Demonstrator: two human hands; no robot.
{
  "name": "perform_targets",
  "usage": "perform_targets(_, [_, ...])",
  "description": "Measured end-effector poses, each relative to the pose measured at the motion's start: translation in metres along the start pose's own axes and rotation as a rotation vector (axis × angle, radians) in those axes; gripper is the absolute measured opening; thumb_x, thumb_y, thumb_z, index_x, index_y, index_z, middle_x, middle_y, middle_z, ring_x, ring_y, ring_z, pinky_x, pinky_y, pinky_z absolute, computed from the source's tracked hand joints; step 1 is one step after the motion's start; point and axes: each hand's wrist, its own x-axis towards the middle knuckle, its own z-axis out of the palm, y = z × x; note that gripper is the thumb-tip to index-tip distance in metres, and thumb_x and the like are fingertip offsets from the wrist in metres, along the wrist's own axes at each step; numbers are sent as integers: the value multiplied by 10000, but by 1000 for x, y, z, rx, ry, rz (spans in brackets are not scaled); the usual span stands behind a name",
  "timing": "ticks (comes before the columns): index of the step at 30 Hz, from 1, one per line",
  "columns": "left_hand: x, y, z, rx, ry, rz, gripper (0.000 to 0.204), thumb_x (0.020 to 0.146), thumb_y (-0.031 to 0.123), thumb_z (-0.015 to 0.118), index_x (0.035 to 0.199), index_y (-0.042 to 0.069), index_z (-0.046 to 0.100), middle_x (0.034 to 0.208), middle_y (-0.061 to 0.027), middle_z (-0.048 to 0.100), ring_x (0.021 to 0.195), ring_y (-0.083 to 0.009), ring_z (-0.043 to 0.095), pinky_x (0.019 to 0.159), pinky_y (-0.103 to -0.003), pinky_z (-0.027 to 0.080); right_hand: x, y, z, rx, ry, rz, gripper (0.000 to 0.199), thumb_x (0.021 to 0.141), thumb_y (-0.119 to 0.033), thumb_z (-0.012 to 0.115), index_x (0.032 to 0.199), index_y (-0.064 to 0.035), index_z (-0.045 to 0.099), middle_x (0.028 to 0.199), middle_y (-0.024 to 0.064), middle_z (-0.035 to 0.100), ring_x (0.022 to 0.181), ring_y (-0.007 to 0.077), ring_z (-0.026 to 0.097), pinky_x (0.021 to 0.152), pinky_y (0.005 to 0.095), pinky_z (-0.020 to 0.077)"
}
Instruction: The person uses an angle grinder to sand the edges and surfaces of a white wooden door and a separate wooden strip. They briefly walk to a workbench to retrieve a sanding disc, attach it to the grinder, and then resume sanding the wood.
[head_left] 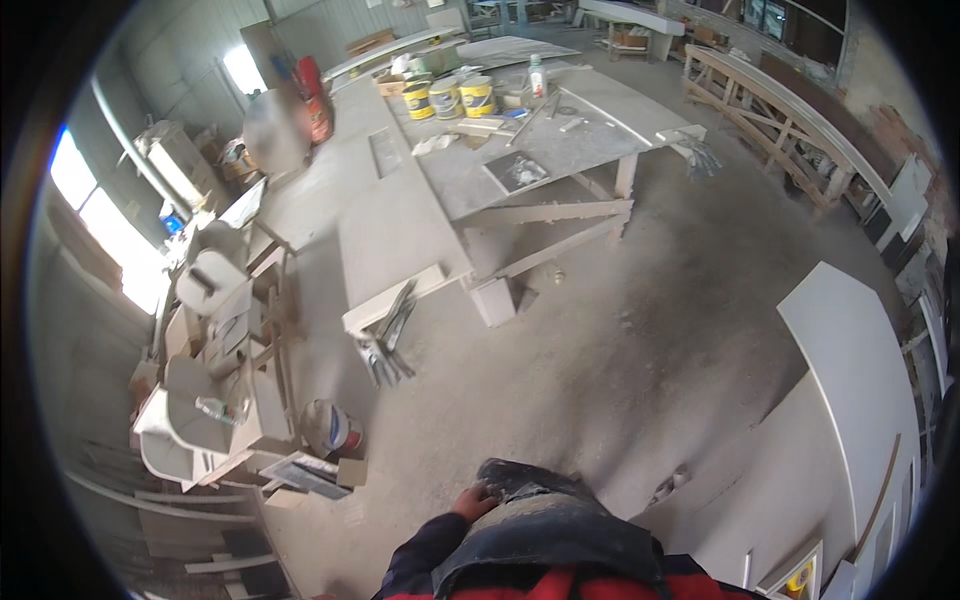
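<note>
Dust coated the workshop floor and most surfaces. Left hand was low in view, set against the person's dark, dusty clothing; its fingers were partly hidden, so could not tell whether it gripped the cloth. Right hand out of view, state unknown. Clothing, the thing touched, sat at bottom centre, red plaid showing beneath it. Well ahead, a pale tabletop carried three yellow buckets in a row, a white bottle and a dark square board bearing a whitish patch. Grey strips, kind unclear, hung at its near end. Whitish bucket stood on the floor at left; broad white panel at right.
</note>
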Motion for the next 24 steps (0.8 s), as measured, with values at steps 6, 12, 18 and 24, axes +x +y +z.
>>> perform_targets(6, [94, -90, -45, 138, -132, -149, 567, 960, 420, 658, 1329, -10, 642, 1257, -251, 716, 1164, -359, 699, 986, -452, 554, 64, -78, 2, 14, -74, -4, 216, 956, -255, 586, 980, -101, 736, 960, 177, 738, 910, 357, 712, 782, 530, 556])
perform_targets(12, [214, -138, -130, -282, -160, -546, 538, 1011, 391, 533, 1383, 7, 595, 1332, -170, 645, 1184, -383, 662, 920, -566, 557, 134, -114, 24, 3, -72, 28, 215, 968, -244, 573, 974, -105, 737, 951, 167, 741, 897, 342, 715, 776, 526, 557])
perform_targets(18, [217, -169, -173, -551, -297, -788, 452, 1025, 343, 524, 1371, 52, 518, 1342, -163, 598, 1250, -425, 599, 959, -620, 515, 289, -277, -90, 325, -5, -51, 225, 884, -233, 646, 783, -46, 717, 648, 81, 660, 556, 220, 665, 515, 371, 518])
perform_targets(24, [297, -131, -120, -285, -254, -661, 261, 979, 260, 574, 1109, 41, 633, 1037, -115, 694, 1036, -322, 707, 822, -421, 569, 460, -583, -351, 190, 338, -491, 401, 903, -317, 735, 1203, -51, 729, 1110, 210, 753, 1047, 384, 721, 887, 452, 567])
